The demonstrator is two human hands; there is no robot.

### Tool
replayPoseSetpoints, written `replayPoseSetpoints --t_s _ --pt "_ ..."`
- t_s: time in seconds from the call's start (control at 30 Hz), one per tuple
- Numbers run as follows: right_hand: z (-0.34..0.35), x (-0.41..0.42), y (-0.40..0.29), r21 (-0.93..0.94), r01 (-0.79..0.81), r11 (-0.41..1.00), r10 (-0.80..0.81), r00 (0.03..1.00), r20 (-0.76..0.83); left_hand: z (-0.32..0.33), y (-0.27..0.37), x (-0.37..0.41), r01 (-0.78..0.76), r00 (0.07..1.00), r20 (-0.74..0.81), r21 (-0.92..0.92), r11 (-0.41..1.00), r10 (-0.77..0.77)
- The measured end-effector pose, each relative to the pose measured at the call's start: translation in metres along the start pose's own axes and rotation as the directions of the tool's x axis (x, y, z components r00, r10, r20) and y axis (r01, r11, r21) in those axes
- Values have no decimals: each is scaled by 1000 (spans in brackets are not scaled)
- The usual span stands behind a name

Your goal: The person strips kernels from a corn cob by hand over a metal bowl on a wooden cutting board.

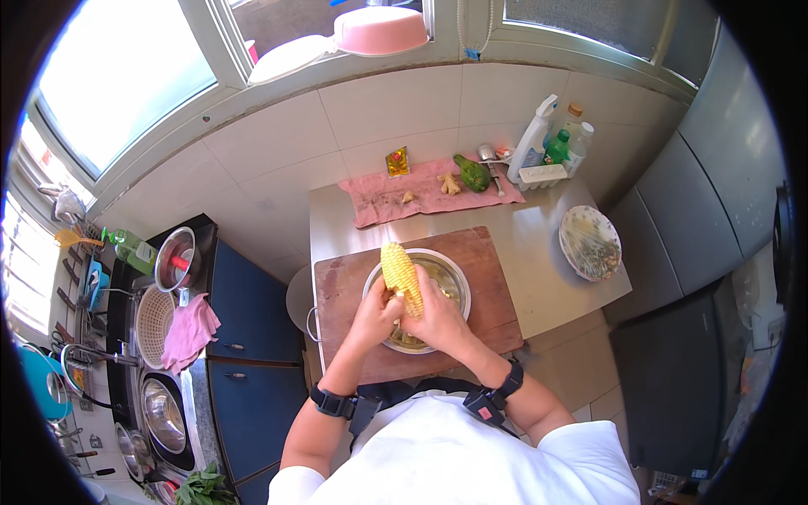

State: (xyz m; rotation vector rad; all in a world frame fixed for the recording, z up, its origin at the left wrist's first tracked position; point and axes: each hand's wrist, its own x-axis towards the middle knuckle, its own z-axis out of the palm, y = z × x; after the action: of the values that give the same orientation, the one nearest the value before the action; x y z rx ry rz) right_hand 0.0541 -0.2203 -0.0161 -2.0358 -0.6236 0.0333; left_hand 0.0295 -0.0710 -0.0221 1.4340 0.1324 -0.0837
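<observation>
An ear of yellow corn (400, 273) is held between both hands above a round stainless steel bowl (465, 278). My left hand (377, 317) has its fingers at the lower left side of the ear, where part of the cob looks stripped of kernels. My right hand (437, 315) wraps the ear from the right, thumb along it. Some pale yellow pieces lie in the bowl, which rests on a brown wooden cutting board (494, 297). The hands hide much of the bowl's inside.
Behind the board, a pink cloth (372, 205) carries ginger (449, 184) and a green papaya-like fruit (472, 173). Bottles (530, 145) stand at the back right. A plastic-covered dish (590, 243) sits at the right edge. A sink (163, 410) lies left.
</observation>
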Motion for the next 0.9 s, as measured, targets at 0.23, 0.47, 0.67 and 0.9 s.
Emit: replayPoseSetpoints --t_s 0.23,0.47,0.67,0.9 --pt "-2 -1 5 -41 -5 999 4 1000 -15 2 9 -3 114 993 41 -214 970 -107" --pt "-6 -2 4 59 -9 998 9 1000 -3 1 6 -3 -7 997 77 -162 987 20" --pt "-4 -4 7 14 19 1000 -19 1000 -16 -6 7 -3 130 990 97 -348 928 -103" --pt "-8 0 0 108 20 994 -18 1000 -19 1 -3 -3 2 998 55 -278 961 14"
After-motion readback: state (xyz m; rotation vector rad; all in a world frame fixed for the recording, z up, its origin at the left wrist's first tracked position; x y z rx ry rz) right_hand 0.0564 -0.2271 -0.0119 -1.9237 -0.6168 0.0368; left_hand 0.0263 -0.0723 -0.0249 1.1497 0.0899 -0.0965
